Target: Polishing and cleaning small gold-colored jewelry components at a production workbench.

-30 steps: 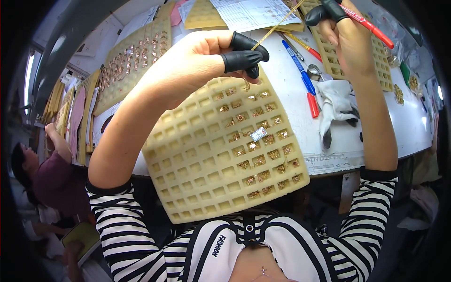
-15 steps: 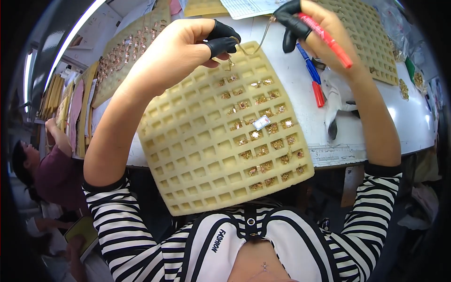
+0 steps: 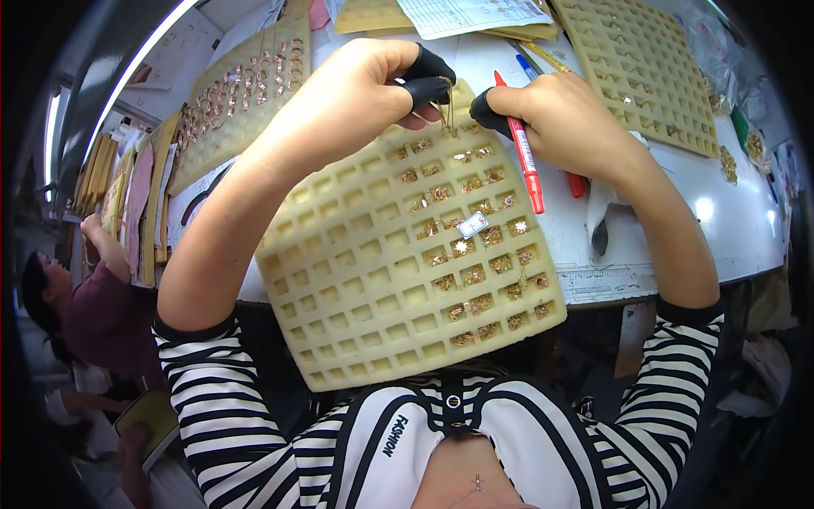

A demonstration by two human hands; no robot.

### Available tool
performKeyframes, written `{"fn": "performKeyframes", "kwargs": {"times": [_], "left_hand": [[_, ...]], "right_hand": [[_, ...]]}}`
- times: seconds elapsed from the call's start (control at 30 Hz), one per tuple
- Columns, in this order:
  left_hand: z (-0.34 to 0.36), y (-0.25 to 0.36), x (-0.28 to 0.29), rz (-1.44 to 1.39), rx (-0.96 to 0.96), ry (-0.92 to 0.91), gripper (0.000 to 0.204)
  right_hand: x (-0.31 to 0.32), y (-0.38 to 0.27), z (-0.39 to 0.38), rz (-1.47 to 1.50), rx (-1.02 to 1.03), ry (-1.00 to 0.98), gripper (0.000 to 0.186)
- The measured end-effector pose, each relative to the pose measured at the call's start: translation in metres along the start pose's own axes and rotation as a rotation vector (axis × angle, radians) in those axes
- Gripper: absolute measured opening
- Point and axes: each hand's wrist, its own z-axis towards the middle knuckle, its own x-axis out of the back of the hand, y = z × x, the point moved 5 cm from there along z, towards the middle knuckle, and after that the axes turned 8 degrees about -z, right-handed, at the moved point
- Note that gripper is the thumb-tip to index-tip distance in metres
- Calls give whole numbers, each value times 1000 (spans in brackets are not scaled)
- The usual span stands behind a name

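Observation:
My left hand point(image 3: 373, 89), with black finger covers, pinches a thin gold chain point(image 3: 448, 121) whose strands hang down at the far edge of a pale yellow slotted tray point(image 3: 292, 349). My right hand point(image 3: 570, 123) is just right of that edge and grips a red marker point(image 3: 529, 170) between its fingers. Its covered fingertips are by the tray, partly hidden; I cannot tell whether they hold anything else. Small gold jewellery pieces point(image 3: 472, 273) fill several slots on the tray's right side, and a small white tag point(image 3: 472, 224) lies among them. The left slots hold nothing.
Another slotted tray point(image 3: 623, 51) lies at the far right, and a board with rose-gold pieces point(image 3: 242, 93) at the far left. Papers point(image 3: 466, 15) lie at the back. A blue pen point(image 3: 527, 66) and a ruler point(image 3: 606, 276) are on the white table. A person point(image 3: 102, 314) sits at the left.
My right hand has come down and nearer, leaving the chain end it held stretched out. The chain now hangs folded from my left hand, which has shifted slightly right. The red marker has swung more upright.

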Motion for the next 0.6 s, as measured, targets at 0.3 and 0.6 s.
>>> {"fn": "performKeyframes", "kwargs": {"times": [0.3,0.6], "left_hand": [[-24,-8,7,126,32,5,23],[-168,-37,58,-137,59,518,27]], "right_hand": [[-6,-16,-4,149,115,-175,3],[11,-3,-22,531,-26,-55,20]]}}
